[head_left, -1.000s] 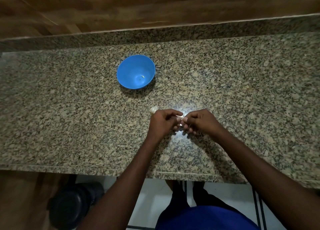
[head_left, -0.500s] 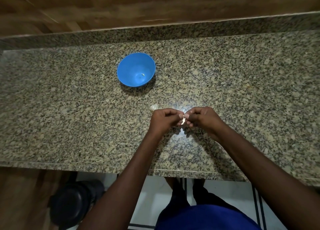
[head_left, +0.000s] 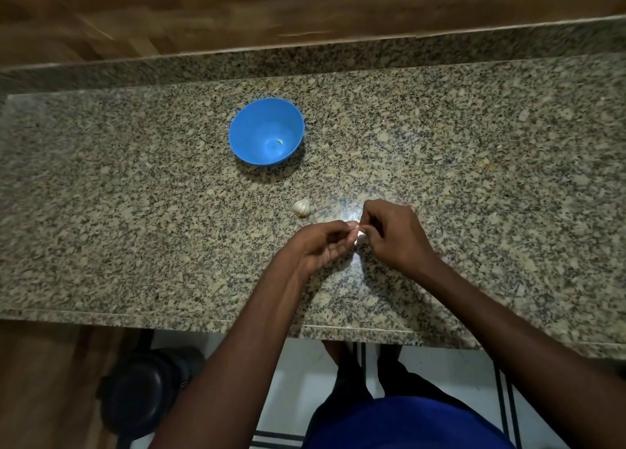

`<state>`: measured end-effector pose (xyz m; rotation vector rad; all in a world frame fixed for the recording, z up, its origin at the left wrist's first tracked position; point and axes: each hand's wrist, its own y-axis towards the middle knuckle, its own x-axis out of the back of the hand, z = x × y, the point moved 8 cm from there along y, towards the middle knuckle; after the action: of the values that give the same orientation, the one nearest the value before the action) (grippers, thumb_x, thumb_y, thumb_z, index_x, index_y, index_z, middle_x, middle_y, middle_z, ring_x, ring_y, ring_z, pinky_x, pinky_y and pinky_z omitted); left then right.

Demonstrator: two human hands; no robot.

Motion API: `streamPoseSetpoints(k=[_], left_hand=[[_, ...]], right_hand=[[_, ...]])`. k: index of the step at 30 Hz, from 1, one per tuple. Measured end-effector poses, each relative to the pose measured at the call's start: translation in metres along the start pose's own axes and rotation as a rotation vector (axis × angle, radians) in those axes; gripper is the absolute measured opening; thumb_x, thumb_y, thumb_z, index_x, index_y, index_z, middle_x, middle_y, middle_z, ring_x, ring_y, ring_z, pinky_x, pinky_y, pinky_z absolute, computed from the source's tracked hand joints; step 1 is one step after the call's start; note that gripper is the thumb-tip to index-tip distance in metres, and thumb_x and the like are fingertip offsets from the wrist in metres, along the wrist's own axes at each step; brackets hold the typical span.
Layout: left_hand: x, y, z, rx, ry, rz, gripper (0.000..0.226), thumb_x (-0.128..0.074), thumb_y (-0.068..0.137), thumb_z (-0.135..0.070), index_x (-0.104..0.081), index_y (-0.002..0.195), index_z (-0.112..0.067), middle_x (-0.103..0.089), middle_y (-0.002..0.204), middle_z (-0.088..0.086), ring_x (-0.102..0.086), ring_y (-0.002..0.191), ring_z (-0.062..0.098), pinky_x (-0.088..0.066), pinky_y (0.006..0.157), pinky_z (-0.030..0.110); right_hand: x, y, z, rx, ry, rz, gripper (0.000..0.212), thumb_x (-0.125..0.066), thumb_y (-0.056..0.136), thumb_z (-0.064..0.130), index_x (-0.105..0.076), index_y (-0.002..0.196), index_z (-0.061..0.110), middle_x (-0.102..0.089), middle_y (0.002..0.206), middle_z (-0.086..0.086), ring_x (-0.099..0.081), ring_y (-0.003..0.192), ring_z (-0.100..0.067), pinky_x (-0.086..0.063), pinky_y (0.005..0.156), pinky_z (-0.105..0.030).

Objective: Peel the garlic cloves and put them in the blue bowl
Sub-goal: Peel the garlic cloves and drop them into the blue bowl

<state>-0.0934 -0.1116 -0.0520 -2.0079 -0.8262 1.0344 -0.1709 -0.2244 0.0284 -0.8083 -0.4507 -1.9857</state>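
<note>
Bowl point(head_left: 266, 130) sits on the countertop point(head_left: 135, 194), far side of centre. Garlic bulb point(head_left: 301, 207) lies nearer, slightly right of the bowl. Left hand point(head_left: 318, 245) and right hand point(head_left: 394, 235) meet nearer still, garlic clove point(head_left: 361, 237) between them

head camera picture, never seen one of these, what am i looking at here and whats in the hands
No machine here: the camera sits on a person's head, looking down at their own two bare arms over a speckled granite counter. The left hand and right hand meet, and their fingers pinch a small pale garlic clove, apparently to peel it. On the counter lies a pale piece of garlic, clear of the hands, and farther back stands a blue bowl with one small pale bit inside, perhaps a peeled clove. Below the counter edge you see floor and the person's blue clothing.
</note>
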Motion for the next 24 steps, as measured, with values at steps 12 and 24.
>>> streamPoseSetpoints(k=[12,24], left_hand=[[-0.016,-0.025,-0.027,-0.578,0.413,-0.018,0.017,-0.075,0.087,-0.002,-0.073,0.103,0.002,-0.077,0.093,0.015,-0.073,0.080,0.018,-0.060,0.072,0.028],[-0.022,-0.034,-0.036,-0.787,0.655,-0.037,0.011,-0.076,0.085,-0.001,-0.076,0.096,-0.005,-0.076,0.084,0.009,-0.072,0.078,0.016,-0.060,0.071,0.029]], right_hand=[[-0.033,-0.006,-0.048,-0.732,1.040,0.250,0.003,-0.064,0.089,-0.004,-0.066,0.088,-0.002,-0.068,0.072,-0.011,-0.060,0.065,-0.018,-0.051,0.055,-0.022],[-0.049,-0.017,-0.042,-0.985,1.361,0.378,0.006,-0.059,0.082,-0.003,-0.065,0.083,-0.005,-0.061,0.071,-0.010,-0.051,0.054,-0.009,-0.041,0.039,-0.012]])
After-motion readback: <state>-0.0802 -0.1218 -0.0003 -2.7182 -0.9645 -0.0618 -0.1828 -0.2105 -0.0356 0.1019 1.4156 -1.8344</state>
